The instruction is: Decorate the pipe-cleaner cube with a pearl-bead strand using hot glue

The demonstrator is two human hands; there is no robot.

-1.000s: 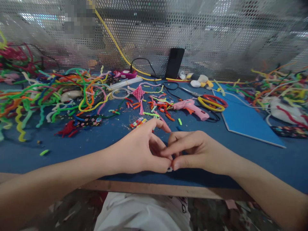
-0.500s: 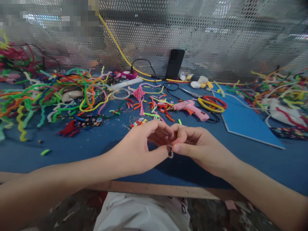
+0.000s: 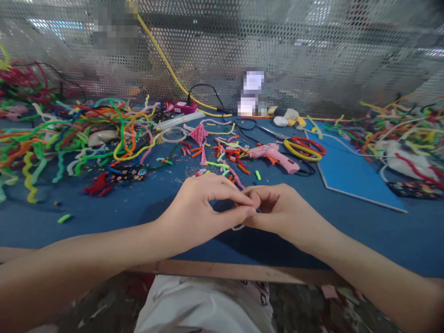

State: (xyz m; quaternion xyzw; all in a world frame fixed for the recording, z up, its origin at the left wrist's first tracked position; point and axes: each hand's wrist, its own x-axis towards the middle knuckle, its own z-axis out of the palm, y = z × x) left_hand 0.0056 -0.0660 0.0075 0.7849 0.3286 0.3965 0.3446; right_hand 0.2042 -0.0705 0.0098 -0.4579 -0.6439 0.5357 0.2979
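Note:
My left hand (image 3: 204, 215) and my right hand (image 3: 286, 208) meet over the table near its front edge, fingertips touching. Both are closed in a pinch on a small pale loop (image 3: 238, 227) that looks beaded; most of it is hidden by the fingers and its kind cannot be made out. Just beyond the hands lie cut bits of coloured pipe cleaner (image 3: 239, 159) and a pink tasselled piece (image 3: 199, 135). A pink glue gun (image 3: 275, 157) rests behind my right hand.
Tangled pipe cleaners (image 3: 132, 134) cover the left side, with another heap (image 3: 388, 125) at right. Scissors (image 3: 303, 148) with red and yellow handles lie by a blue board (image 3: 354, 173). A phone (image 3: 252, 92) leans on the perforated metal screen (image 3: 201, 51).
My left thumb and fingers have closed together over the small loop, which now shows less and further left. The phone's screen has lit up.

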